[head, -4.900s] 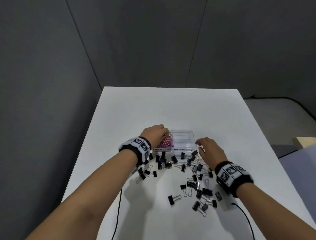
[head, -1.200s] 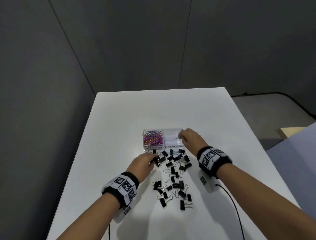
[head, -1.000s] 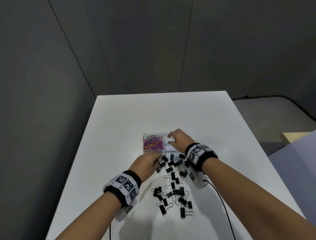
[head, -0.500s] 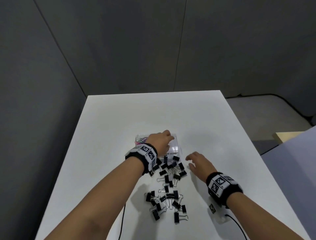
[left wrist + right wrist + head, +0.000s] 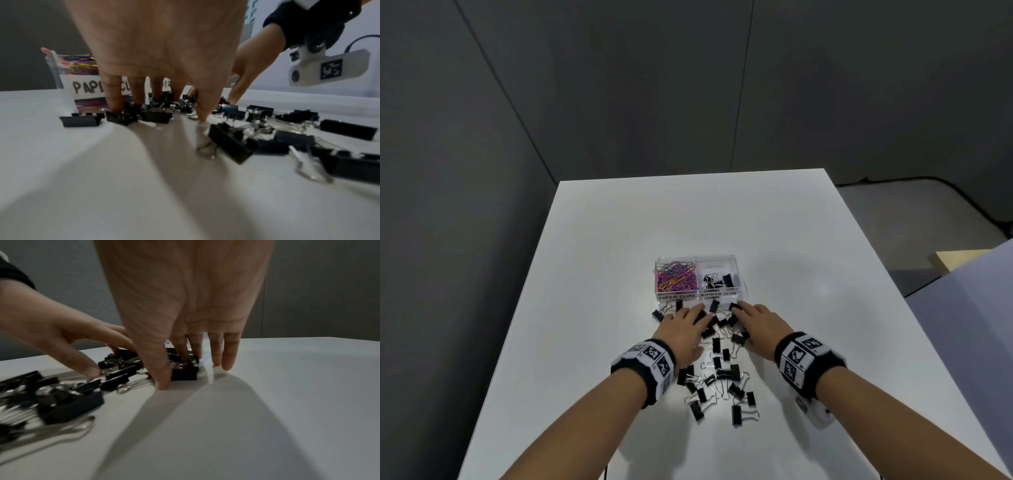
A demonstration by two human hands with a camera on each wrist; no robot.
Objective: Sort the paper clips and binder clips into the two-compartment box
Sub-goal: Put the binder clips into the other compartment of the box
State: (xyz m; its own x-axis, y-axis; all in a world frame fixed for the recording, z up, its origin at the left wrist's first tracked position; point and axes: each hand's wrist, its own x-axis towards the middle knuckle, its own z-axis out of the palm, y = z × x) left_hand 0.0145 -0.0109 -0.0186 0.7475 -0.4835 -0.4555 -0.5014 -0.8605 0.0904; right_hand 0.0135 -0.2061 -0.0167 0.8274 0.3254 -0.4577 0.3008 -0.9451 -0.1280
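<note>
Both my hands came back down onto the loose binder clips (image 5: 717, 373). Left hand (image 5: 683, 330) and right hand (image 5: 756, 327) press flat, gripping nothing. Paper clips (image 5: 675, 278) are sorted; few binder clips sit in the box (image 5: 697, 294).

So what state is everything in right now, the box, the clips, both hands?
Box: open, no lid visible.
Paper clips: piled in left compartment.
Binder clips in box: few, right compartment.
Loose binder clips: scattered on table.
Left hand: fingers reaching onto clips.
Right hand: fingers reaching onto clips.
</note>
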